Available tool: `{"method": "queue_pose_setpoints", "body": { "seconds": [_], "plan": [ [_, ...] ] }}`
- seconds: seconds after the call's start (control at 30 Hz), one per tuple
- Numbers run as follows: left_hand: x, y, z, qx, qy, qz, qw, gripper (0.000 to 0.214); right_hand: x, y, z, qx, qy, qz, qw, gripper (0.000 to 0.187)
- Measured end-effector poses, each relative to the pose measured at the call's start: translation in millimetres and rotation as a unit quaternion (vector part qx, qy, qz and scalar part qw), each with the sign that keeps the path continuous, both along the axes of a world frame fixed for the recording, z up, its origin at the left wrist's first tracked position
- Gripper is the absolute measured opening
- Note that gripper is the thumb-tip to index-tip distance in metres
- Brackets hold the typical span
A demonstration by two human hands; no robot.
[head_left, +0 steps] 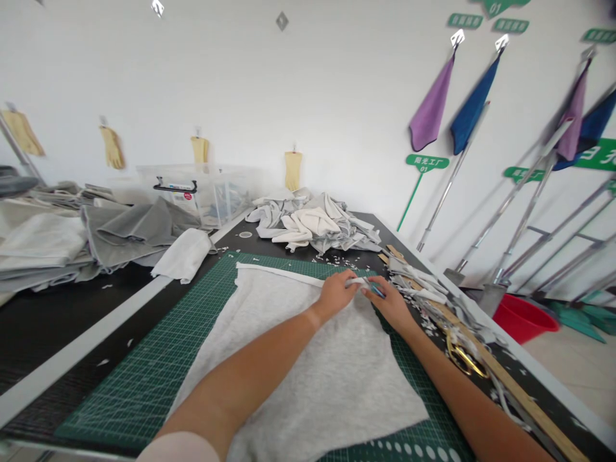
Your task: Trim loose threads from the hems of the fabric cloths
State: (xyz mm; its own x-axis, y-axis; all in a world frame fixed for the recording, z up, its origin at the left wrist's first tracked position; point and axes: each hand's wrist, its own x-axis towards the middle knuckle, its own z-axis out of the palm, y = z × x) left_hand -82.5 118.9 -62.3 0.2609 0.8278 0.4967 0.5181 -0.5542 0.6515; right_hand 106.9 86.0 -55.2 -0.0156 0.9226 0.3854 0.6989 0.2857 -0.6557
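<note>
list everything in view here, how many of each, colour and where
light grey cloth: one, on the mat
cutting mat: one, green, on the table
table: one, black top, foreground
small tool: one, partly blue, at the right hand, kind unclear
scissors: one pair, gold handles, table's right
wooden strip: one, tan, along right edge
cloth heap: one, white and grey, back
cloth stacks: several, grey and white, left
storage box: at least one, clear, back left
gloves: four, yellow, wall
hanging cloths: four, two purple, two blue, wall right
signs: several, green, right
poles: several, metallic, right
bucket: one, red, floor right
left hand: one, bare, on cloth's far edge
right hand: one, bare, beside left
</note>
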Motion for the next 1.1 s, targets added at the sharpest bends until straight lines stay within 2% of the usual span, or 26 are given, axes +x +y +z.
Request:
{"method": "queue_pose_setpoints", "body": {
  "seconds": [0.17,0.4,0.5,0.63,0.73,0.83,1.0,1.1],
  "plan": [
    [1.1,2.2,-0.7,0.012,0.022,0.011,1.0,0.021,-2.6,-7.1,0.8,0.01,-0.012,0.018,1.0,0.043],
    [-1.0,-3.6,4.9,-0.005,0.031,-0.014,0.999,0.024,1.8,0.4,-0.5,0.029,-0.007,0.028,0.999,0.034],
    [-2.2,-9.1,8.9,0.024,0.036,0.017,0.999,0.03,2.4,2.8,-2.7,0.012,-0.012,0.013,1.0,0.038],
    [-2.6,-16.0,12.8,0.068,0.062,0.048,0.995,0.019,6.2,6.2,-6.3,0.004,-0.006,-0.002,1.0,0.044],
    [-2.0,-17.7,13.6,0.071,0.071,0.034,0.994,0.016,10.8,10.1,-8.2,-0.002,0.011,-0.026,1.0,0.046],
    [-1.3,-15.5,12.7,0.057,0.075,0.019,0.995,0.023,12.8,11.4,-6.8,0.0,0.021,-0.044,0.999,0.044],
    [-1.3,-8.0,7.7,0.028,0.074,-0.008,0.997,0.038,5.9,1.9,-0.2,0.038,0.023,-0.008,0.999,0.036],
    [-2.0,-3.3,3.1,0.002,0.056,-0.032,0.998,0.039,0.1,-4.7,0.2,0.016,0.003,0.016,1.0,0.039]
  ]
}}
